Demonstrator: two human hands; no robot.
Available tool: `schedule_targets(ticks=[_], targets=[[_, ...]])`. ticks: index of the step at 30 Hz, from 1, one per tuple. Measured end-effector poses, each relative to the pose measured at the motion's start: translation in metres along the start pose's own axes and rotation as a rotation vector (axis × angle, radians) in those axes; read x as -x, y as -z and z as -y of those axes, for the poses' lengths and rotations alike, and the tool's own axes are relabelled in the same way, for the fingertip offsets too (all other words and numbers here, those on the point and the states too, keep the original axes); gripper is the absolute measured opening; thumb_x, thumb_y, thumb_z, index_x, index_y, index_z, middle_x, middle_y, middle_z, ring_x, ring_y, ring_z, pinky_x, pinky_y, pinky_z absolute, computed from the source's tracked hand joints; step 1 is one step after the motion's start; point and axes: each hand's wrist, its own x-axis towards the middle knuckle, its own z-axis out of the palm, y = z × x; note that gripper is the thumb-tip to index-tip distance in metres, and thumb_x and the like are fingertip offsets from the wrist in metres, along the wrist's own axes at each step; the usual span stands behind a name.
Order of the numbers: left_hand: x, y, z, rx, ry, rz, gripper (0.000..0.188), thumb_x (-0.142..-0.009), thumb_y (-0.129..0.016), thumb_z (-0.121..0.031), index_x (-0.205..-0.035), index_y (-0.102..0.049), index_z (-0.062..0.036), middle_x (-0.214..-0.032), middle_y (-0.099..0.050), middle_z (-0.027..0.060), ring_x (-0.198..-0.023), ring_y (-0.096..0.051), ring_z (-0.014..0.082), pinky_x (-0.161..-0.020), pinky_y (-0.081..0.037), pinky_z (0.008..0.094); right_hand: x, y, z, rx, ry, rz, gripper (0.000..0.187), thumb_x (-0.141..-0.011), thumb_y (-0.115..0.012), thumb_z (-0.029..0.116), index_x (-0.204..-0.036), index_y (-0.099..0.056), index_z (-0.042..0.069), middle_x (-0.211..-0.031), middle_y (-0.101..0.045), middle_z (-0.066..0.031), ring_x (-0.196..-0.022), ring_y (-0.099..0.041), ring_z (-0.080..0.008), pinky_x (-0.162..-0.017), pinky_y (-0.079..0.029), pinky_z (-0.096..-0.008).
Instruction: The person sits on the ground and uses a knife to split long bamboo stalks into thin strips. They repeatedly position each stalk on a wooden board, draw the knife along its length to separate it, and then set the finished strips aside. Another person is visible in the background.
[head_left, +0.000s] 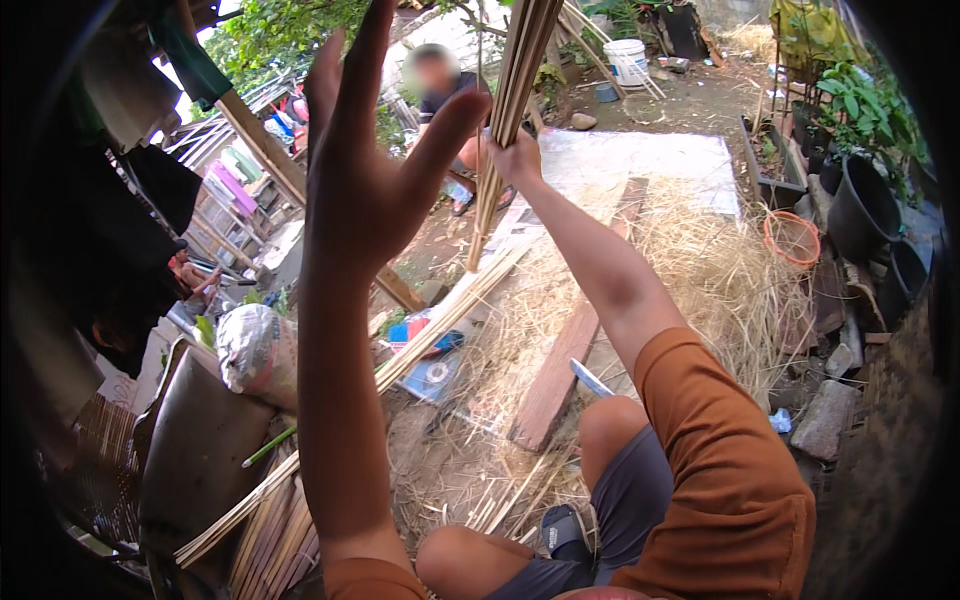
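My left hand (365,180) is raised in front, thumb and fingers spread, with nothing in it; its fingertips run out past the top edge. My right hand (517,160) is wrapped round a bundle of thin bamboo strips (525,62), held nearly upright beyond the left thumb. The bundle's top is cut off by the picture's edge, and its lower end hangs over the ground. Below my right forearm lies a long wooden plank (562,372). A knife blade (591,378) shows between the plank and my knee; its handle is hidden.
Pale shavings (690,275) cover much of a white sheet (655,155). Long strips (455,312) lie at left, with more split strips (275,545) nearer. A filled sack (258,350) stands left. Another person (445,95) sits ahead. Black pots (868,210) and an orange basket (791,238) are right.
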Motion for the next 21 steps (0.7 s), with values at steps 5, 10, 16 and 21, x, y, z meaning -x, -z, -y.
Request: schedule_targets(ticks=[5,10,16,21], targets=[[0.082,0.023,0.043,-0.054,0.319,0.133,0.070,-0.094,-0.067,-0.037,-0.149,-0.039,-0.0042,-0.144,-0.048,0.0209,-0.134,-0.046,0.0328,-0.112,-0.034,0.0431,-0.045,0.013,0.018,-0.077,-0.102,0.020,0.035,-0.081,-0.077,0.035,-0.093,-0.074,0.003,-0.085,-0.075,-0.0128,-0.082,-0.073,-0.0254,-0.072,-0.055,-0.0389],[0.146,0.035,0.056,-0.079,0.532,0.146,0.069,-0.094,-0.065,-0.041,-0.147,-0.041,-0.0020,-0.142,-0.047,0.0224,-0.133,-0.045,0.0350,-0.112,-0.033,0.0432,-0.087,0.025,0.028,-0.196,-0.127,0.236,0.031,-0.085,-0.076,0.029,-0.101,-0.074,0.003,-0.092,-0.075,-0.0119,-0.081,-0.072,-0.0196,-0.074,-0.057,-0.0343],[0.219,0.111,0.088,-0.252,0.693,0.158,0.069,-0.093,-0.068,-0.034,-0.148,-0.040,-0.0041,-0.145,-0.043,0.0237,-0.136,-0.041,0.0376,-0.113,-0.032,0.0441,0.007,-0.033,0.069,-0.468,-0.238,0.208,0.021,-0.088,-0.076,0.022,-0.092,-0.072,0.002,-0.082,-0.071,-0.0057,-0.069,-0.064,-0.0145,-0.065,-0.051,-0.0300],[0.259,0.138,0.099,-0.620,0.549,0.259,0.076,-0.088,-0.071,-0.034,-0.152,-0.037,-0.0101,-0.156,-0.028,0.0234,-0.141,-0.032,0.0430,-0.115,-0.026,0.0523,0.051,-0.126,0.066,-0.309,0.011,0.070,0.030,-0.090,-0.074,0.026,-0.104,-0.067,0.001,-0.084,-0.068,-0.0015,-0.068,-0.059,-0.0147,-0.061,-0.049,-0.0299]])
